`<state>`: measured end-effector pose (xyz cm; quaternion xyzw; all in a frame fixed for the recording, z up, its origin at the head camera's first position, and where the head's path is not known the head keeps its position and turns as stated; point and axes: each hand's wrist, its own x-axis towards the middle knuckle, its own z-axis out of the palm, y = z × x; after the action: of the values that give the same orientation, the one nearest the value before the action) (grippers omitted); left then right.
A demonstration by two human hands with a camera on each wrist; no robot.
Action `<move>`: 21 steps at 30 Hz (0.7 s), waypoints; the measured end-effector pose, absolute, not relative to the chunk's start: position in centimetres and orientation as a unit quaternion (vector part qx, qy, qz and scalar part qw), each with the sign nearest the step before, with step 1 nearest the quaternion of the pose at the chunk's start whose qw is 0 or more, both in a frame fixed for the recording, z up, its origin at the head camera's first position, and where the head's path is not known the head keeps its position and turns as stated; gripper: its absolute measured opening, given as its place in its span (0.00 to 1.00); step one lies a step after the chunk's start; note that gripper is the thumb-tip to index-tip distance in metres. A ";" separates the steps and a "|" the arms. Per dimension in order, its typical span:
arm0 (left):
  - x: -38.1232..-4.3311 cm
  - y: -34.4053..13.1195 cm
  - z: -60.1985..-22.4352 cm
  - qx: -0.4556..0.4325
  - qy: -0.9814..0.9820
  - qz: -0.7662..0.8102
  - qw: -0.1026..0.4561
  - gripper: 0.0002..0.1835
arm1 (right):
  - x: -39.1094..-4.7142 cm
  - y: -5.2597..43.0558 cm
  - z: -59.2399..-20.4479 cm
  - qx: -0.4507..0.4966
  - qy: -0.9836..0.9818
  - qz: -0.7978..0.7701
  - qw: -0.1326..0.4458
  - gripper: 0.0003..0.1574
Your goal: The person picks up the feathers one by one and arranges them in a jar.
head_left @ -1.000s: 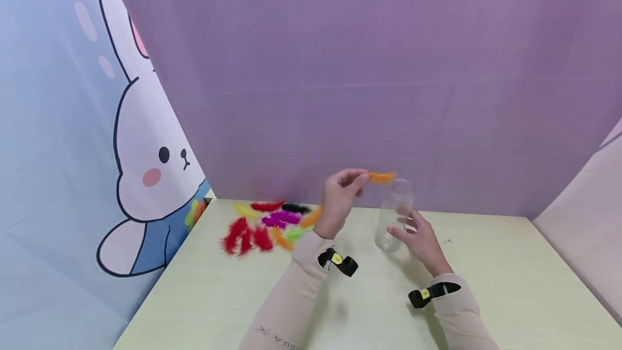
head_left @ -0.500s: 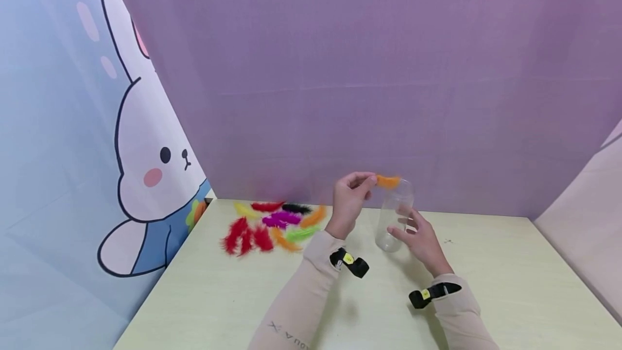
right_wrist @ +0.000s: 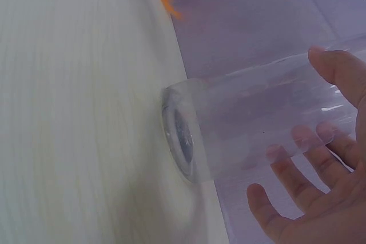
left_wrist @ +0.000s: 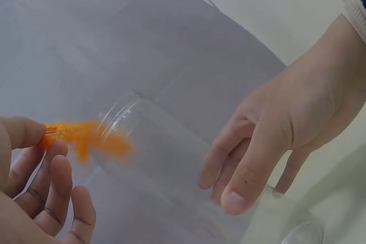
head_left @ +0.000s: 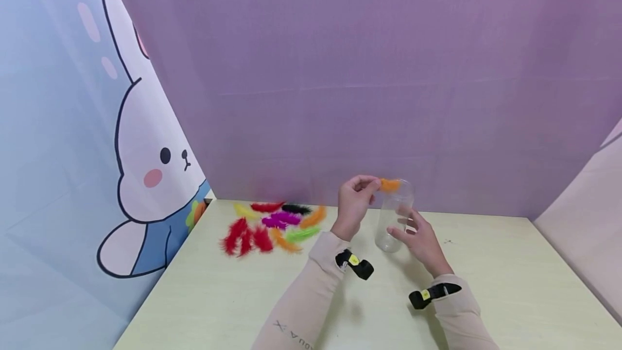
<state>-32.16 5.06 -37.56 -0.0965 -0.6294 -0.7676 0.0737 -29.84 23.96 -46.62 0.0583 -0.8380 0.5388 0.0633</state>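
Note:
Between thumb and fingertips, my left hand (head_left: 353,207) pinches one end of an orange feather (head_left: 390,184). The feather's fluffy free end overlaps the open mouth of a tall clear plastic jar (head_left: 390,219), and in the left wrist view the orange feather (left_wrist: 77,135) reaches through the rim. Upright on the table, the jar is steadied by my right hand (head_left: 423,241), whose thumb and fingers curl round its side. Through the clear wall of the jar (right_wrist: 251,118) in the right wrist view, some fingertips show behind it. Nothing else shows inside the jar.
Left of the jar lie several loose feathers: red (head_left: 263,239), yellow (head_left: 246,210), black (head_left: 296,208), purple (head_left: 282,219), green (head_left: 302,234) and orange (head_left: 313,217). A purple cloth (head_left: 389,69) hangs behind the pale table (head_left: 204,296), with a rabbit-print curtain (head_left: 48,177) at left.
My left hand has moved right and slightly down, bringing the orange feather from beside the rim to over the jar's mouth. The right hand and jar have stayed in place.

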 end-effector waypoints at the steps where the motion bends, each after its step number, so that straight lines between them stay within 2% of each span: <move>1: -32.1 5.2 -37.6 -0.095 -0.632 -0.766 0.072 0.03 | -29.8 23.9 -46.5 0.058 -0.838 0.539 0.062 0.48; 9: -32.0 5.9 -37.5 -0.087 -0.639 -0.762 0.059 0.03 | -29.7 23.9 -46.4 0.055 -0.836 0.543 0.058 0.46; 21: -32.1 6.8 -37.8 -0.072 -0.643 -0.761 0.049 0.04 | -30.2 24.1 -47.1 0.053 -0.839 0.538 0.063 0.49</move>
<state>-32.09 6.79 -37.80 -0.0723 -0.6429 -0.7610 0.0486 -30.16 24.09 -47.10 0.0529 -0.8387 0.5383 0.0633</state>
